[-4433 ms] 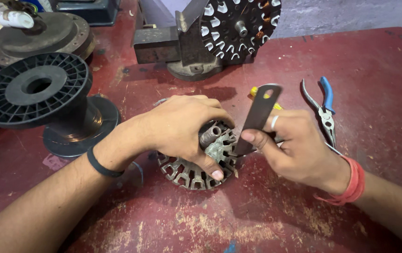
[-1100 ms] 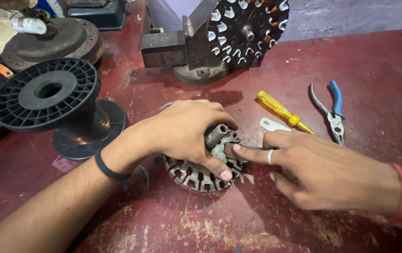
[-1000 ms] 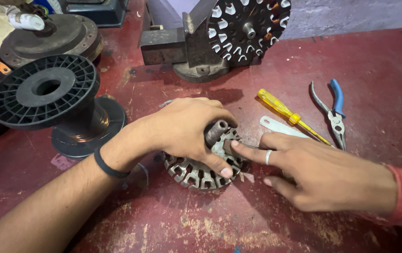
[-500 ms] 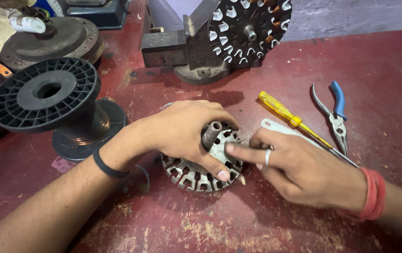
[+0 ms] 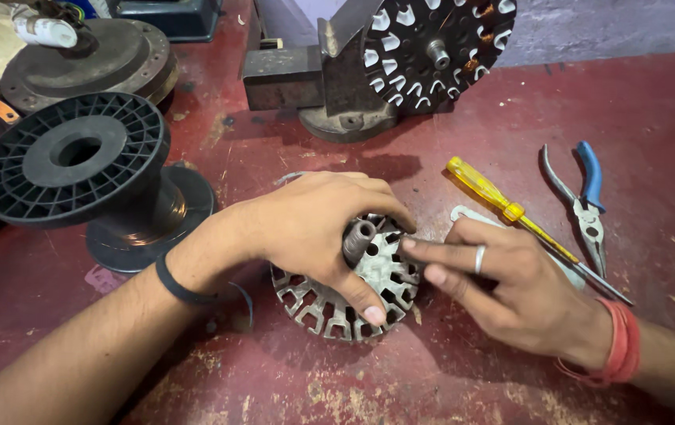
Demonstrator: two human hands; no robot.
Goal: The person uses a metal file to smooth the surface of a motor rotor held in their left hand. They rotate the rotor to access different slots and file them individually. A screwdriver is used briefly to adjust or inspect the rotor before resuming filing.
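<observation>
Metal slotted core (image 5: 345, 303), probably heavy and stiff, is gripped on top by left hand (image 5: 314, 228), while right hand (image 5: 510, 283) fingers (image 5: 432, 250) pinch at its slot.

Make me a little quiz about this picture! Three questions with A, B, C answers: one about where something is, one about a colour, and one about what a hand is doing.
1. Where do the pliers lie?
A. On the black spool
B. On the red table, right of the screwdriver
C. In the left hand

2. What colour is the screwdriver handle?
A. Yellow
B. Green
C. White

3. What is the left hand doing?
A. Lying flat on the table
B. Holding the pliers
C. Gripping the round slotted metal core

Answers:
1. B: the pliers rest on the red table, just beyond the screwdriver.
2. A: the handle is clear yellow.
3. C: the left hand's fingers wrap over the top of the core, while the right hand touches its edge with a fingertip.
</observation>
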